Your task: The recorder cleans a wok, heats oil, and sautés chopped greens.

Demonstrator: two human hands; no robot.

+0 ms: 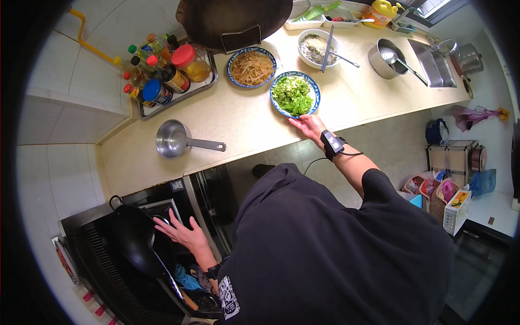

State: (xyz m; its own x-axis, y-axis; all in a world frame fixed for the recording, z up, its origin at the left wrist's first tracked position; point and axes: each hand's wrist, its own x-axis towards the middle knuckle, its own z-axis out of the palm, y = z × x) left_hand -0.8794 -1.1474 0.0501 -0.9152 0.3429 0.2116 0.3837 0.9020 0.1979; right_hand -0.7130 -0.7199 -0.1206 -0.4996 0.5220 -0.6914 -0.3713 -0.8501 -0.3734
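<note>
My right hand (308,125) grips the near rim of a blue-and-white plate (318,100), with the fingers under its edge. Chopped green vegetables (293,96) are heaped on that plate, at the front of the beige countertop. Lower left, my left hand (183,235) holds nothing and has its fingers spread. It is nearest to a black wok (132,235) on the stove, beside the wok's rim; whether they touch I cannot tell. Past the greens stands a second blue-and-white plate (230,77) of cooked shredded food (252,68).
A steel saucepan (172,140) sits at the counter's left, below a tray (178,100) crowded with seasoning bottles. Right of the plates are a white bowl (307,61) with chopsticks across it, a steel pot (384,67) holding a skimmer, and a sink (434,67). A large dark pan (235,20) stands behind.
</note>
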